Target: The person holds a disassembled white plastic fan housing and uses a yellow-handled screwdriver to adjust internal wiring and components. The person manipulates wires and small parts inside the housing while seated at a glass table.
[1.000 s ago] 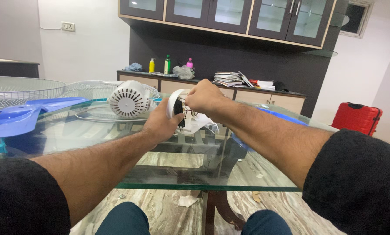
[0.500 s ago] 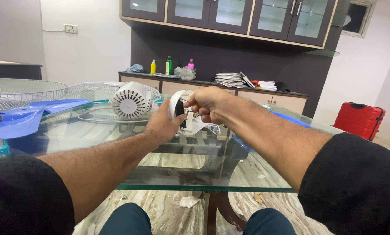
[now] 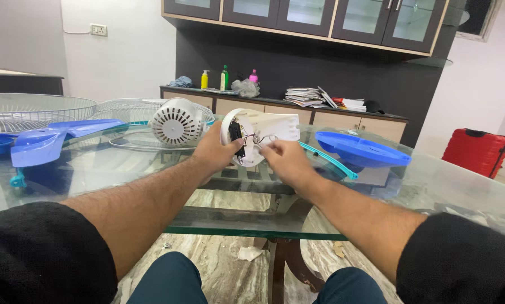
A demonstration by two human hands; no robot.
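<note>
— Left hand [image 3: 219,151]: what are we gripping?
— We are clasping the white fan housing [image 3: 262,134], just right of the vented motor cover [image 3: 176,121]; right hand [image 3: 283,160] is pinching its wires, easing gently.

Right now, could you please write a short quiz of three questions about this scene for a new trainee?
1. True or false: the left hand grips the white fan housing on its left side.
2. Which thing lies on the glass table to the right of the right hand? A) blue fan base B) blue fan blade C) white motor cover
3. Fill in: by the far wall on the right stands a ____ suitcase.

Key:
1. True.
2. A; the blade and the motor cover lie to the left of both hands.
3. Red.
</note>
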